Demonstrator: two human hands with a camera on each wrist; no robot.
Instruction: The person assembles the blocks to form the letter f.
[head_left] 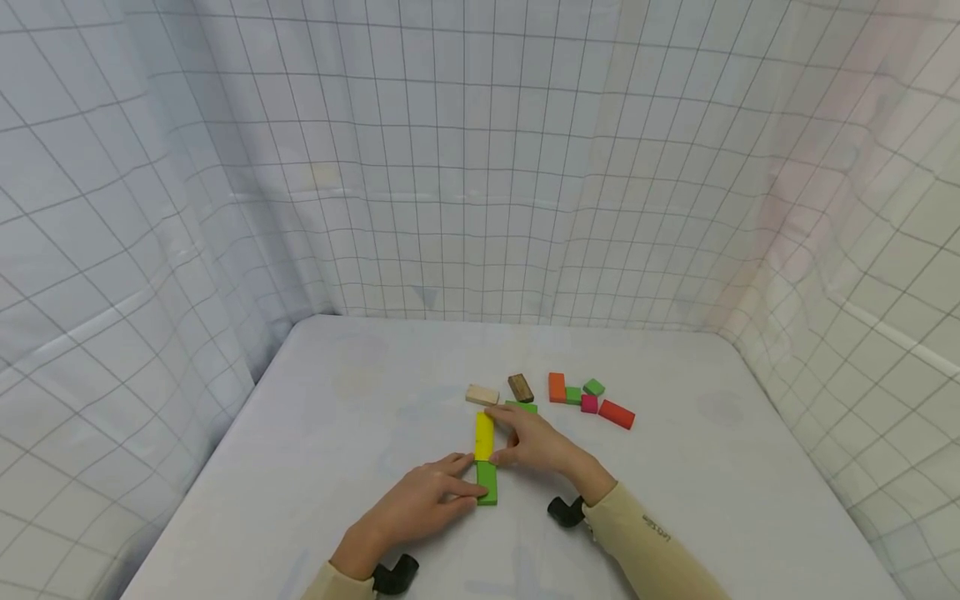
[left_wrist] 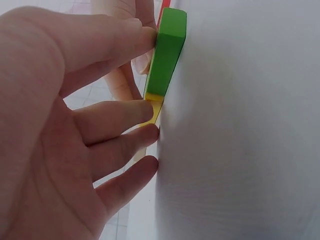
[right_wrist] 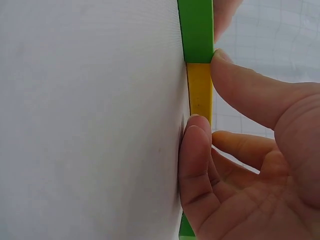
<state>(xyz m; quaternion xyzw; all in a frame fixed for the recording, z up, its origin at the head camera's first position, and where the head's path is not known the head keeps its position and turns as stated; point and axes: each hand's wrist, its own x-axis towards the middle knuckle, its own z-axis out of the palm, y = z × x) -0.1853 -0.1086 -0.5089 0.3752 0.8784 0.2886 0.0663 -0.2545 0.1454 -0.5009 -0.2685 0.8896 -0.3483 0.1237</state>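
Yellow oblong wood-look block (head_left: 483,436), long axis fwd, L of R hand (head_left: 542,443) gripping it; L hand (head_left: 420,500), fingers extended, touches adjoining green oblong wood-look block (head_left: 488,476).

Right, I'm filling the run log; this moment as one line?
left hand touches green block | right hand touches yellow block | both blocks end to end

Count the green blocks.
4: one by the left hand, another partly behind the right hand, third beside the orange block, fourth behind the pink block; hands may hide more.
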